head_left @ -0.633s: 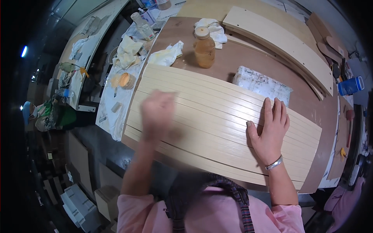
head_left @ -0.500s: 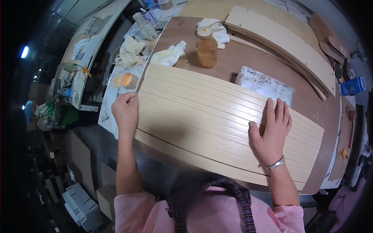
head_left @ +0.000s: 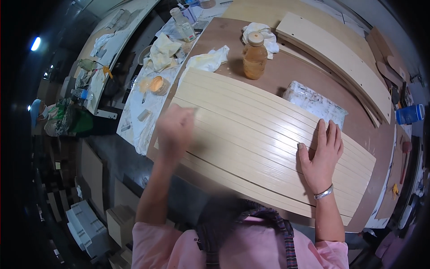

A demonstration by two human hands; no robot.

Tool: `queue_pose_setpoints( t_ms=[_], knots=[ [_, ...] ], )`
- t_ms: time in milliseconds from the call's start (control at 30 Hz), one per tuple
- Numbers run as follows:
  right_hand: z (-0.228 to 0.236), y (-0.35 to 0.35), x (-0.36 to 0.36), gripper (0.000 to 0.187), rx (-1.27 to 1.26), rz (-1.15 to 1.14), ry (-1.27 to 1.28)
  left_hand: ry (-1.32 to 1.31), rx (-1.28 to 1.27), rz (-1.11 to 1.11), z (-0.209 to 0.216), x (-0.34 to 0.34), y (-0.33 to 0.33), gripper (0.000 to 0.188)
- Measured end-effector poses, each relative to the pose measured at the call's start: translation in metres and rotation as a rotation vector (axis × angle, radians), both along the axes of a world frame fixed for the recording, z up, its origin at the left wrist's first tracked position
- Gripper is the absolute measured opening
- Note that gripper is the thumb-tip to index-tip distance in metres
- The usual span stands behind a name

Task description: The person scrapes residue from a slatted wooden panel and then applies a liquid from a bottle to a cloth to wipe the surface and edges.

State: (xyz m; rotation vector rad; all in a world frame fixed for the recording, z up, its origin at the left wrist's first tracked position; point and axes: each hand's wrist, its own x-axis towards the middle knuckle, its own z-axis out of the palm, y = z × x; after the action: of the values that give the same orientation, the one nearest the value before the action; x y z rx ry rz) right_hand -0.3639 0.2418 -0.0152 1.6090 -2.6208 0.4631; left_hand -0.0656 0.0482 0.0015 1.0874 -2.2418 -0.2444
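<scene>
A cream-coloured panel (head_left: 251, 143) with long parallel grooves lies aslant on a brown board. My left hand (head_left: 174, 130), smeared by motion, is closed over the panel's left end. Something small and greyish may show at its fingertips, but I cannot make out what it is. On the panel's right part rests my right hand (head_left: 323, 163), flat with fingers spread and nothing in it. Just beyond those fingers sits a white block wrapped in stained plastic (head_left: 313, 102).
Beyond the panel stand a jar of amber liquid (head_left: 254, 58) and a crumpled cloth (head_left: 264, 36). A small pot of orange paste (head_left: 158, 85) and a clear bottle (head_left: 182, 26) are at the left. Long drilled boards (head_left: 336, 62) lie far right. A person (head_left: 62, 119) is at far left.
My left hand has moved from the panel's left edge to the right, over its surface. My right hand stays flat on the panel. The whole view has shifted slightly.
</scene>
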Motion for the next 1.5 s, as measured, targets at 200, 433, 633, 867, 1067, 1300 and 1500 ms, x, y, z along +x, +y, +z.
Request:
queue_pose_setpoints(
  t_ms=[200, 433, 633, 867, 1067, 1300, 1500],
  knots=[
    [0.001, -0.001, 0.002, 0.078, 0.001, 0.003, -0.007, 0.086, 0.093, 0.209, -0.016, 0.019, -0.037, 0.015],
    [-0.001, 0.000, -0.001, 0.078, 0.002, 0.002, 0.001, 0.010, 0.138, -0.159, 0.002, -0.030, 0.015, 0.013],
    [-0.001, -0.001, 0.002, 0.078, -0.028, 0.022, -0.008, 0.083, 0.050, 0.050, -0.010, -0.011, -0.002, 0.008],
    [-0.001, -0.002, 0.002, 0.078, -0.026, 0.024, -0.011, 0.098, 0.038, 0.106, -0.009, -0.017, 0.002, 0.008],
    [0.000, 0.000, 0.000, 0.078, -0.022, 0.016, 0.004, 0.023, 0.066, 0.060, -0.004, -0.013, -0.014, 0.011],
    [-0.001, -0.003, 0.001, 0.078, -0.026, 0.024, 0.003, 0.072, 0.249, -0.093, 0.007, -0.026, 0.008, 0.013],
    [0.000, -0.002, 0.001, 0.078, -0.023, 0.022, -0.004, 0.021, 0.093, 0.181, -0.001, 0.017, -0.015, 0.011]
  ],
)
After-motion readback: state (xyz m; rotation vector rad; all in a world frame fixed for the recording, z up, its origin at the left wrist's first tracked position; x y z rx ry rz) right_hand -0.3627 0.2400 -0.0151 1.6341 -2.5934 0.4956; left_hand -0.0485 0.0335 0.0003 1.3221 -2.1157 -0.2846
